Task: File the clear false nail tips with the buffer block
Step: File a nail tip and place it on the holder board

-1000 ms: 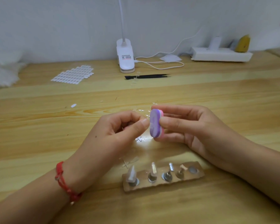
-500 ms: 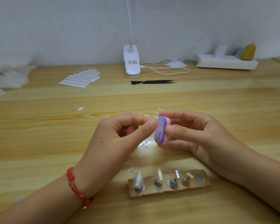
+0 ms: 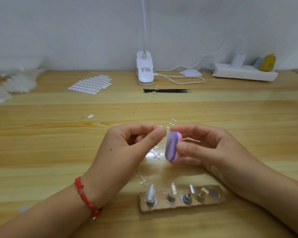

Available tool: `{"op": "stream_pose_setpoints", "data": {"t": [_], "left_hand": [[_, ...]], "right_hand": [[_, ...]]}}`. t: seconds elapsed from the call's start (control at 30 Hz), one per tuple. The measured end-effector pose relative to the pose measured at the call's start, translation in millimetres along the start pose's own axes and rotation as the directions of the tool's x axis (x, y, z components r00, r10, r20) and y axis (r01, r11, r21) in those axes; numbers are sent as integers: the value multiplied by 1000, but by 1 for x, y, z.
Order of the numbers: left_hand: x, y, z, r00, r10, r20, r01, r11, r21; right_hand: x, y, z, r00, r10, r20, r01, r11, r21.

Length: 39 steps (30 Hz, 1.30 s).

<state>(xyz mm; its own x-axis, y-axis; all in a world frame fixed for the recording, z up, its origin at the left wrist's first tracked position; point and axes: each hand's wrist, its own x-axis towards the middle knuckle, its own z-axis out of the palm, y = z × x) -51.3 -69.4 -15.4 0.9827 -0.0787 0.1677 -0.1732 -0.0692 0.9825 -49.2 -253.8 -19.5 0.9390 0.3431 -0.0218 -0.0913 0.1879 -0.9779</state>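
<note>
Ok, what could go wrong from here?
The clear tip pinched by the left hand barely shows. If it slips, it could vanish among the loose tips below.

The right hand, holding the buffer block, has its wrist close beside the cardboard strip of stands and might knock them.

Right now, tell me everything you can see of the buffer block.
The buffer block is a small rounded oblong, foam-like, in layers: streaky purple face, thin white stripe, pink back. It stands on end above the table, purple face toward the left hand. The right hand pinches it, thumb on the near edge, fingers over the top. The left hand's pinched fingertips sit by its upper end; contact cannot be told.
</note>
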Motion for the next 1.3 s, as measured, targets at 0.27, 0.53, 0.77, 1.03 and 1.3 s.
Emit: {"op": "stream_pose_setpoints", "data": {"t": [0.27, 0.53, 0.77, 1.03, 1.3], "left_hand": [[0, 0, 0, 1000, 3, -2, -3, 1000, 0], [-2, 0, 1, 999, 33, 31, -35, 999, 41], [0, -1, 1, 1000, 22, 11, -23, 999, 25], [0, -2, 1, 999, 23, 34, -24, 999, 41], [1, -2, 0, 999, 4, 50, -6, 999, 46]], "right_hand": [[-2, 0, 2, 1000, 19, 13, -18, 998, -56], [0, 1, 0, 1000, -9, -28, 10, 1000, 23], [0, 1, 0, 1000, 1, 8, -1, 1000, -2], [0, 0, -1, 1000, 2, -14, -1, 999, 42], [1, -2, 1, 1000, 17, -17, -16, 998, 59]]}}
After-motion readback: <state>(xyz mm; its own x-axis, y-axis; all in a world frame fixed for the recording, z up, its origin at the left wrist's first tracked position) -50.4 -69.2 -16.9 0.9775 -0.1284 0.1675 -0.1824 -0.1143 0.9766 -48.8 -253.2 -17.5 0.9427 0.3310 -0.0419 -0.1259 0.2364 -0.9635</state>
